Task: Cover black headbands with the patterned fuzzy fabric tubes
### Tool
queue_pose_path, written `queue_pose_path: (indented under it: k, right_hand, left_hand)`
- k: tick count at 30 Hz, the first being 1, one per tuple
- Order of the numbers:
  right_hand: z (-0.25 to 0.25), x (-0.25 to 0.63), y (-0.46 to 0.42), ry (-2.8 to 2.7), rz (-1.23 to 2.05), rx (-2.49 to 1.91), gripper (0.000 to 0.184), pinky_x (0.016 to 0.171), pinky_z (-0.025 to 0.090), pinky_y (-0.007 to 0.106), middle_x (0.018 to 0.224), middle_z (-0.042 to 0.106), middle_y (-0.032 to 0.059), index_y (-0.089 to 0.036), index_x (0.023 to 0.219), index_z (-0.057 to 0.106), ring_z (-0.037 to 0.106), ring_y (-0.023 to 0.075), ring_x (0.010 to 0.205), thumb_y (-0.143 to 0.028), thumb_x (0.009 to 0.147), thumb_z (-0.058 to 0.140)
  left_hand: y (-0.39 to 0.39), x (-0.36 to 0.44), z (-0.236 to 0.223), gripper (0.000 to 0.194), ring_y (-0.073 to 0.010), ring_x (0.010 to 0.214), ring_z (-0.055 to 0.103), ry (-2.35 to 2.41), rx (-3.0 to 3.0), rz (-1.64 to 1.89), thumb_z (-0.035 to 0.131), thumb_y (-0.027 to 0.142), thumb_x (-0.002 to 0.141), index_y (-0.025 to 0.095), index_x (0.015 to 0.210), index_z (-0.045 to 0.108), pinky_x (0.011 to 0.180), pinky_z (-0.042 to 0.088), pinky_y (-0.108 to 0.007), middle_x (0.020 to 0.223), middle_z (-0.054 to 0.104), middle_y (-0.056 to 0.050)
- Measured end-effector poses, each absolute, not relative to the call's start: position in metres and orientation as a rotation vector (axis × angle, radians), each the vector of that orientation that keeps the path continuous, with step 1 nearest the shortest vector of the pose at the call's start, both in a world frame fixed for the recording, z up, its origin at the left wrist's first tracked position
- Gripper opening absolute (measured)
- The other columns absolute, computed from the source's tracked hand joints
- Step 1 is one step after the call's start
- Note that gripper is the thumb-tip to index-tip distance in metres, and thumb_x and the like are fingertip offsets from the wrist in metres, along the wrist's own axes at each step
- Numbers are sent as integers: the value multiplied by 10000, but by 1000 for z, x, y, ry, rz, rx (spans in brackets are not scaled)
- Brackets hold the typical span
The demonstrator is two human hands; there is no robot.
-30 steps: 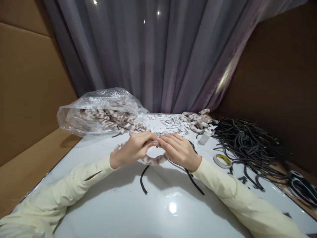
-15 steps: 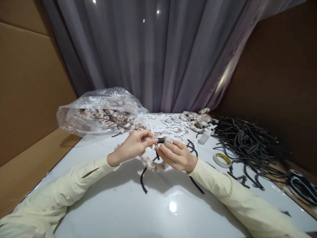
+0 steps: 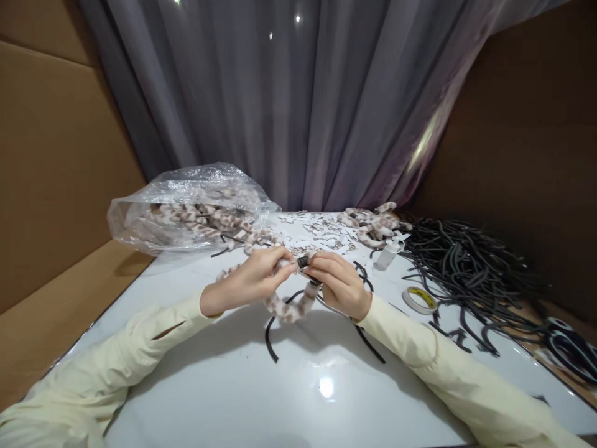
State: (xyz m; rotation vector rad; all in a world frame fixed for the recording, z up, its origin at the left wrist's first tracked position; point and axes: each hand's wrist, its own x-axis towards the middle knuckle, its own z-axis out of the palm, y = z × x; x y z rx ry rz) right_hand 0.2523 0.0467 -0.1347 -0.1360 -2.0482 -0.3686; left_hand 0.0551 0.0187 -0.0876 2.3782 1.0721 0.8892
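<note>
My left hand (image 3: 252, 277) pinches a fluffy white-and-brown tube (image 3: 288, 311) beside a short black ribbed piece (image 3: 303, 261). On the other side of that piece, my right hand (image 3: 341, 285) is closed on the same tube, fingertips against the black part. The tube hangs in a curve below both hands, just over the table. Its ends under my fingers are hidden. Thin black cords (image 3: 270, 342) lie beneath and beside it.
A clear plastic bag (image 3: 186, 186) of fluffy tubes lies at the back left. Fluffy pieces (image 3: 373, 221), a small bottle (image 3: 388, 254), a tape roll (image 3: 420, 300) and a heap of black cords (image 3: 457, 261) are at the right. Scraps (image 3: 321, 230) litter the table's back.
My right hand has turned, its fingers now curled over toward the black ribbed piece, which tilts more. My left hand keeps its pinch almost in place.
</note>
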Motion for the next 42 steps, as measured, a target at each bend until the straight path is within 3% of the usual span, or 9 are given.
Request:
queue_pose_path:
  k: [7, 13, 20, 26, 31, 35, 38, 42]
  right_hand:
    - [-138, 255, 52, -2113, -400, -68, 209, 729, 544, 386, 884, 615, 146, -91, 1014, 541, 572, 246, 1011, -28, 859, 415]
    - [-135, 251, 47, -2063, -202, -252, 214, 774, 505, 411, 944, 606, 133, -146, 956, 556, 560, 228, 1000, -31, 858, 405]
    - [-124, 246, 39, -2124, 173, -395, 89, 763, 484, 314, 914, 609, 100, -159, 884, 528, 577, 165, 874, -99, 894, 463]
    - [-127, 248, 42, -2184, 310, -554, 175, 672, 466, 261, 871, 593, 70, -144, 1027, 498, 556, 145, 745, -110, 859, 531]
    - [-131, 248, 43, -2267, 156, -574, 67, 649, 440, 281, 809, 578, 71, -145, 920, 522, 534, 170, 738, -128, 888, 466]
    - [-131, 247, 40, -2227, -245, -553, 136, 672, 418, 337, 884, 601, 129, -120, 961, 521, 518, 209, 785, -112, 901, 399]
    - [-130, 248, 37, -2215, -436, -489, 182, 657, 410, 348, 900, 608, 150, -98, 990, 526, 519, 221, 785, -75, 880, 384]
    - [-129, 249, 35, -2184, -533, -406, 192, 670, 432, 367, 899, 608, 166, -72, 995, 528, 534, 243, 820, -44, 847, 410]
  left_hand:
    - [28, 51, -90, 197, -83, 478, 424, 1103, 2291, 771, 475, 331, 877, 153, 845, 555, 471, 306, -193, 569, 480, 55]
    - [26, 50, -89, 136, -111, 619, 494, 949, 2585, 785, 440, 246, 889, 148, 848, 524, 591, 366, -223, 709, 531, 3]
    - [27, 49, -94, 145, -132, 651, 497, 825, 2806, 712, 353, 207, 914, 149, 860, 474, 607, 395, -247, 746, 503, -25]
    - [30, 47, -105, 216, -183, 757, 550, 760, 3142, 628, 277, 162, 939, 121, 915, 487, 661, 444, -298, 839, 569, -92]
    - [30, 49, -103, 232, -183, 725, 557, 764, 3097, 671, 297, 159, 926, 119, 903, 524, 648, 435, -295, 805, 593, -89]
    - [28, 49, -90, 214, -126, 565, 535, 954, 2549, 573, 404, 320, 915, 158, 979, 530, 526, 391, -219, 654, 577, 7]
    - [25, 49, -82, 328, -118, 541, 543, 972, 2266, 478, 455, 415, 885, 174, 1099, 516, 502, 389, -197, 636, 598, 24]
    - [23, 51, -79, 263, -105, 591, 557, 858, 2150, 469, 406, 351, 912, 152, 927, 579, 581, 426, -191, 702, 624, -6]
